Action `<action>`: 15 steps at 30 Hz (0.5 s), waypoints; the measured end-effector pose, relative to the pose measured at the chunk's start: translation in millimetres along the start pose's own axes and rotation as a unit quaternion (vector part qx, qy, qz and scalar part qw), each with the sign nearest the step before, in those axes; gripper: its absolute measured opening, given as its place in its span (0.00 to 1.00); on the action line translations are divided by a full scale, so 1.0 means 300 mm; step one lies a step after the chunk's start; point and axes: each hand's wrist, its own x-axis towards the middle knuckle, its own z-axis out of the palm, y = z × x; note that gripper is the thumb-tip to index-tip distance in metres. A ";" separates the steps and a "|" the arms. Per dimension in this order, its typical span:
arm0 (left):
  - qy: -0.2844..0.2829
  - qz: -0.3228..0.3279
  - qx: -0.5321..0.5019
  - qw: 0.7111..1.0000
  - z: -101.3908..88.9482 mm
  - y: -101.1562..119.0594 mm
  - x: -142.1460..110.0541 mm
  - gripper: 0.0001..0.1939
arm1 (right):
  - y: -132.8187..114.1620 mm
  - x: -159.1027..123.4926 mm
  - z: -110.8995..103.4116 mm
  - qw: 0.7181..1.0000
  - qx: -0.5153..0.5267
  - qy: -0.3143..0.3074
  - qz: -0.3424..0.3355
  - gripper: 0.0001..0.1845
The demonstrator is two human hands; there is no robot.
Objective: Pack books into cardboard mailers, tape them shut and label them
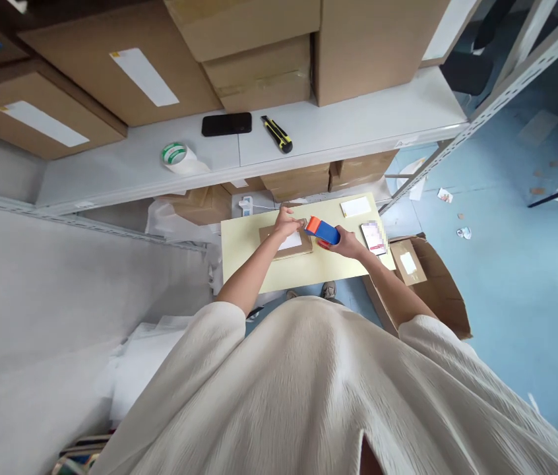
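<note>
A tape dispenser (323, 231) with a blue body and orange front is held in my right hand (347, 244), whose fingers are wrapped around its rear end. My left hand (286, 223) is just left of the dispenser's front, its fingers together at what looks like a clear strip of tape (303, 225). Below both hands, a flat cardboard box (303, 250) with a white label (289, 242) lies on the pale yellow tabletop (239, 264). My left hand and forearm cover part of the box.
A phone (373, 237) and a white card (356, 206) lie on the table's right side. An open carton (444, 290) stands right of it. The shelf (358, 125) ahead bears a tape roll (183, 159), black phone (226, 124), box cutter (278, 134) and large boxes (382, 46).
</note>
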 end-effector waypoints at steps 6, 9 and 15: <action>-0.010 -0.021 0.073 0.997 0.046 0.035 0.012 0.34 | 0.172 -0.103 -0.011 0.997 0.053 0.004 0.060 0.35; -0.016 0.011 0.144 0.989 0.106 0.058 0.038 0.28 | 0.234 -0.124 0.023 0.992 0.080 0.002 0.098 0.33; -0.069 0.030 0.313 0.947 0.216 0.093 0.146 0.28 | 0.272 -0.117 0.153 0.973 0.165 -0.019 0.162 0.25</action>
